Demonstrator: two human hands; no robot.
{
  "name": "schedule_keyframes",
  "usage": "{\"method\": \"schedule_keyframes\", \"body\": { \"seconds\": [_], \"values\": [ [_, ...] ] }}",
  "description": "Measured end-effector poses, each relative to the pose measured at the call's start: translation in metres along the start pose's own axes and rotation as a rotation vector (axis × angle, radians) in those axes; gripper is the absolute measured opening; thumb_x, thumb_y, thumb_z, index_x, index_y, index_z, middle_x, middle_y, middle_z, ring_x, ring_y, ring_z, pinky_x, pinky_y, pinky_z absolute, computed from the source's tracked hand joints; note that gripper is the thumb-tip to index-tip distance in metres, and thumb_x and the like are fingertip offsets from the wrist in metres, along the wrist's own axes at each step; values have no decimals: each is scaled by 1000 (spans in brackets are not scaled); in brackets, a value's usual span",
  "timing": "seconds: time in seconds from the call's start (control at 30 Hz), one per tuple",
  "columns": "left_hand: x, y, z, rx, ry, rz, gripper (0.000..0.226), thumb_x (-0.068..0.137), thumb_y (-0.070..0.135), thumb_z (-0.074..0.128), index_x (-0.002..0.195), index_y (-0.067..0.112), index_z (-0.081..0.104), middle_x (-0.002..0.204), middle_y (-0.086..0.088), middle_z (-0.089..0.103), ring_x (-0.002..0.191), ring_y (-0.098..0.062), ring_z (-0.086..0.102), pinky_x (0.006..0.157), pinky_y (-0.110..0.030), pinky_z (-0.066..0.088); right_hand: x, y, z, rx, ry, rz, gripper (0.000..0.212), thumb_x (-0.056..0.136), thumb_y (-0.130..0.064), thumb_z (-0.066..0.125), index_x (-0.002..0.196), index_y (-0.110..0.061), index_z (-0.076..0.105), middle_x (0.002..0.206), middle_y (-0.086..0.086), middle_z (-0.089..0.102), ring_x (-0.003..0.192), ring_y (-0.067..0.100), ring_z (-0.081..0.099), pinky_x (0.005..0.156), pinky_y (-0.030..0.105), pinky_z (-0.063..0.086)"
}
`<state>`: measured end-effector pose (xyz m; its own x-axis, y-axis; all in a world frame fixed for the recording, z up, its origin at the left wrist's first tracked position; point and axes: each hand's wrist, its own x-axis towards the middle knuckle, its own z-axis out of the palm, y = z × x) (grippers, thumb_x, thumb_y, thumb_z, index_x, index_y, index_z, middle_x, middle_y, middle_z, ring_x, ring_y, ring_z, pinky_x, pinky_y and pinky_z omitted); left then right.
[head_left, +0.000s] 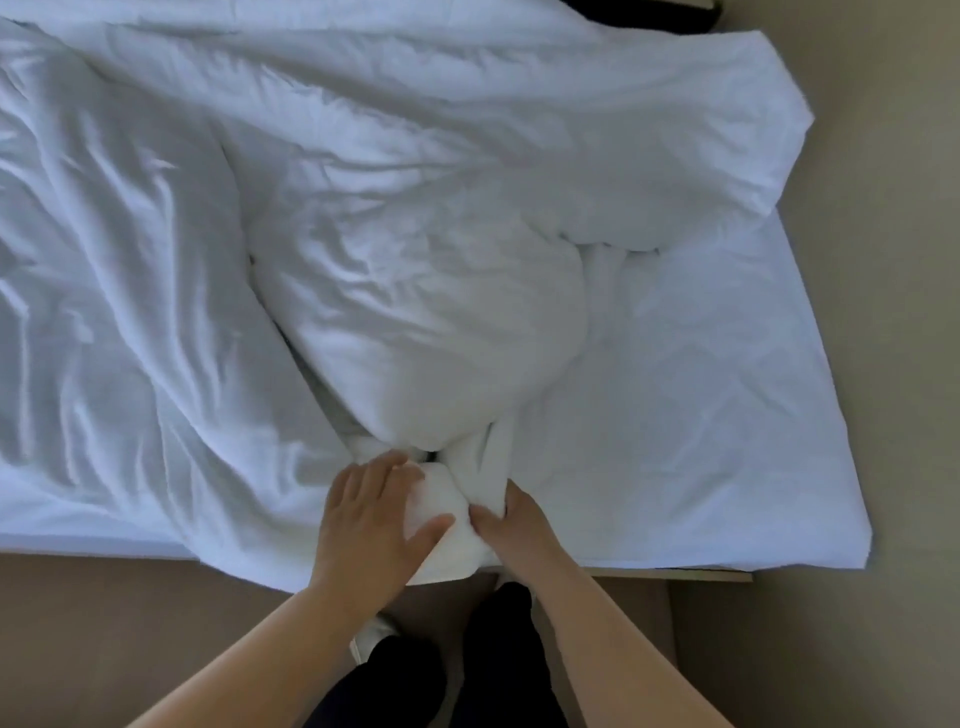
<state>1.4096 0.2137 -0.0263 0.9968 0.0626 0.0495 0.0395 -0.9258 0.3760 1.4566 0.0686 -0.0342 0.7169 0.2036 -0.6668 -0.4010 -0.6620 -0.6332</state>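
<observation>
With your left hand (371, 512) flat on the rumpled white fabric duvet (426, 322) and your right hand (511, 525) clutching its gathered end, spreading looks barely begun.

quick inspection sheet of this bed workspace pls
surface: creased white sheeted mattress on a pale wooden bed frame
job's things: crumpled white duvet, its bunched end at the near edge
clutter: dark object at the far edge, cut off by the picture
grippers: left hand presses flat on the bunched end; right hand grips it
cables: nothing seen
surroundings: beige floor; dark trouser legs
</observation>
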Motion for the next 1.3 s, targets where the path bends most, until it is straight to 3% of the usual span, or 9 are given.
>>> {"method": "schedule_keyframes", "body": {
  "seconds": [0.27, 0.4, 0.47, 0.57, 0.83, 1.0, 1.1, 1.2, 1.3],
  "values": [
    [119, 33, 13, -70, -278, -260, 103, 73, 48, 69, 148, 26, 2, 157, -4, 3, 143, -25, 14, 113, -40, 19, 13, 32, -54, 314, -75, 158, 40, 94, -27, 49, 133, -19, 40, 104, 1, 60, 92, 14, 57, 77, 23, 43],
    [138, 20, 9, -64, -248, -295, 49, 88, 43, 52, 133, 24, 46, 130, -6, 56, 118, -27, 50, 89, -31, 37, 41, 55, -98, 325, 89, 199, 42, 94, -26, 51, 134, -19, 40, 122, 7, 54, 105, 21, 53, 89, 31, 42],
    [141, 12, -8, -168, -203, -365, 56, 76, 54, 41, 114, 19, 63, 99, -8, 69, 95, -29, 58, 73, -31, 37, 59, 51, -117, 377, 128, 163, 47, 93, -27, 52, 137, -18, 37, 128, 8, 50, 110, 21, 49, 93, 33, 41],
    [133, -6, -43, -295, -45, -479, 61, 59, 50, 39, 95, 11, 69, 58, 6, 55, 70, -25, 51, 59, -29, 35, 94, 27, -143, 539, 177, 129, 59, 92, -24, 54, 143, -14, 27, 140, 12, 40, 122, 24, 44, 98, 36, 39],
    [144, -32, -31, -112, -32, -773, 30, 91, 32, 55, 109, 10, 65, 66, -6, 52, 79, -29, 50, 72, -29, 31, 197, -41, -190, 978, 193, 214, 64, 86, -26, 63, 141, -11, 34, 140, 6, 45, 124, 24, 48, 97, 35, 42],
    [169, -36, -34, -236, 188, -833, 37, 80, 42, 58, 60, 12, 53, 55, -8, 48, 68, -33, 52, 65, -35, 39, 189, -90, -241, 778, 529, -6, 29, 89, -7, 55, 116, -2, 57, 105, 10, 57, 89, 16, 51, 59, 15, 44],
    [182, -38, -52, -217, 336, -795, 47, 73, 55, 54, 68, 9, 61, 63, -18, 56, 74, -39, 58, 69, -38, 43, 167, -150, -284, 868, 675, -297, 19, 83, 0, 56, 71, -15, 52, 71, -3, 51, 62, 10, 50, 48, 17, 38],
    [199, -57, -68, -204, 402, -806, 71, 60, 79, 41, 72, 12, 60, 82, -27, 63, 82, -44, 61, 79, -48, 50, 186, -213, -291, 789, 668, -589, 12, 73, -10, 58, 77, -18, 51, 77, -5, 54, 67, 9, 55, 62, 19, 47],
    [221, -66, -66, 98, 381, -686, 56, 80, 42, 62, 124, 9, 52, 123, -25, 56, 111, -43, 52, 100, -50, 37, 236, -240, -252, 0, 429, -563, 49, 87, -26, 55, 133, -16, 42, 125, 5, 54, 123, 21, 47, 108, 32, 32]
  ]
}}
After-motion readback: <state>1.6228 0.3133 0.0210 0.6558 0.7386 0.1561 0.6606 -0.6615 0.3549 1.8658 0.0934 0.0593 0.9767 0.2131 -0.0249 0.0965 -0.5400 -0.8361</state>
